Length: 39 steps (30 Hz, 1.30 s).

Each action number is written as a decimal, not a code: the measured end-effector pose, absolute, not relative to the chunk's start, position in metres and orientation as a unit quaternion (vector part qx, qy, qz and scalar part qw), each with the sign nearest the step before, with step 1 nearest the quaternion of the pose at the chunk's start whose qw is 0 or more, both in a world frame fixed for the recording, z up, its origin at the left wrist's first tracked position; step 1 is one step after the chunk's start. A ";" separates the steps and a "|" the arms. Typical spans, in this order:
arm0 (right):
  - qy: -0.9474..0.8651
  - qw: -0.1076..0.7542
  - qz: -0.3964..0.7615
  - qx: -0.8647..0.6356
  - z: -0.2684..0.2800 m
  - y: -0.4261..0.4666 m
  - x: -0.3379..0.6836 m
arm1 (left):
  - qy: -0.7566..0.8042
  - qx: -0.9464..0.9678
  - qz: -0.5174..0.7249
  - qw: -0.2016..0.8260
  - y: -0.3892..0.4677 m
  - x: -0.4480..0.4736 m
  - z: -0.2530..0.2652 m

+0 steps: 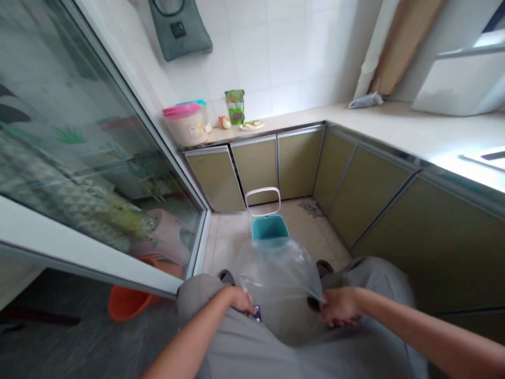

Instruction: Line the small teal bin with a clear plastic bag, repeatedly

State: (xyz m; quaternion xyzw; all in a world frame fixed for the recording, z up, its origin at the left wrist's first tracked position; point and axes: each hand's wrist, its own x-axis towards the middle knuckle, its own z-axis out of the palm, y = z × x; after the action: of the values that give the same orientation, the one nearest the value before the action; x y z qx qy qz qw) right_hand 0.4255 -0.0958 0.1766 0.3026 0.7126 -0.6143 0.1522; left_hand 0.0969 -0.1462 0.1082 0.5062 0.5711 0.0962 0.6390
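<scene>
A clear plastic bag (276, 268) billows out between my two hands, over the floor in front of my knees. My left hand (241, 301) is closed on its left edge; a small dark object (257, 313) shows at the fingertips, too small to name. My right hand (340, 306) grips the bag's right edge, fingers curled. Just beyond the bag stands a teal trash bin (270, 226), its mouth facing up. A white rim frame (263, 201) stands raised at the bin's back. The bag's far end overlaps the bin's front in view.
Cabinets (300, 158) line the back and right under a counter (394, 123). A sliding glass door (158, 131) is at the left, with an orange basin (128, 302) beside its frame. On the counter are a pink-lidded container (187, 126), a green pouch (235, 108) and a plate (251, 125).
</scene>
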 end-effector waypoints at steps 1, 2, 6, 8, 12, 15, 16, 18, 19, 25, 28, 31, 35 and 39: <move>0.677 0.191 -0.633 0.323 0.159 -0.093 0.427 | 0.560 0.489 0.036 0.668 -0.137 0.091 0.102; 0.642 0.208 -0.654 0.343 0.147 -0.087 0.429 | 0.546 0.471 -0.012 0.693 -0.129 0.082 0.099; 0.578 0.114 -0.718 0.371 0.141 -0.052 0.442 | 0.531 0.455 0.045 0.713 -0.100 0.039 0.107; 0.575 0.056 -0.724 0.378 0.157 -0.033 0.444 | 0.544 0.451 0.150 0.691 -0.085 0.022 0.122; 0.577 -0.041 -0.715 0.392 0.198 0.002 0.439 | 0.548 0.436 0.313 0.641 -0.054 0.005 0.159; 0.578 -0.098 -0.706 0.397 0.223 0.026 0.437 | 0.551 0.458 0.373 0.590 -0.035 -0.001 0.182; 0.581 -0.112 -0.701 0.397 0.230 0.033 0.437 | 0.552 0.470 0.386 0.571 -0.030 -0.002 0.188; 0.589 -0.141 -0.690 0.397 0.241 0.047 0.436 | 0.556 0.498 0.409 0.525 -0.020 -0.004 0.199; 0.594 -0.157 -0.682 0.397 0.245 0.054 0.436 | 0.559 0.511 0.419 0.501 -0.016 -0.005 0.204; 0.628 -0.261 -0.626 0.381 0.263 0.080 0.424 | 0.555 0.575 0.444 0.404 0.007 -0.010 0.220; 0.654 -0.287 -0.591 0.376 0.265 0.090 0.416 | 0.544 0.601 0.448 0.377 0.015 -0.011 0.220; 0.679 -0.317 -0.546 0.375 0.263 0.100 0.409 | 0.545 0.607 0.453 0.360 0.020 -0.009 0.220; 0.715 -0.349 -0.470 0.383 0.254 0.110 0.402 | 0.562 0.619 0.442 0.324 0.021 -0.003 0.215; 0.741 -0.337 -0.415 0.407 0.238 0.112 0.400 | 0.584 0.648 0.405 0.274 0.016 0.000 0.197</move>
State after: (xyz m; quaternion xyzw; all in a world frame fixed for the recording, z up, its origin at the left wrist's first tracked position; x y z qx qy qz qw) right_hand 0.3995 0.1122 0.2381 0.4066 0.7406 -0.4154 -0.3371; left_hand 0.0000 0.0164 0.1968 0.6480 0.5842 0.4045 0.2741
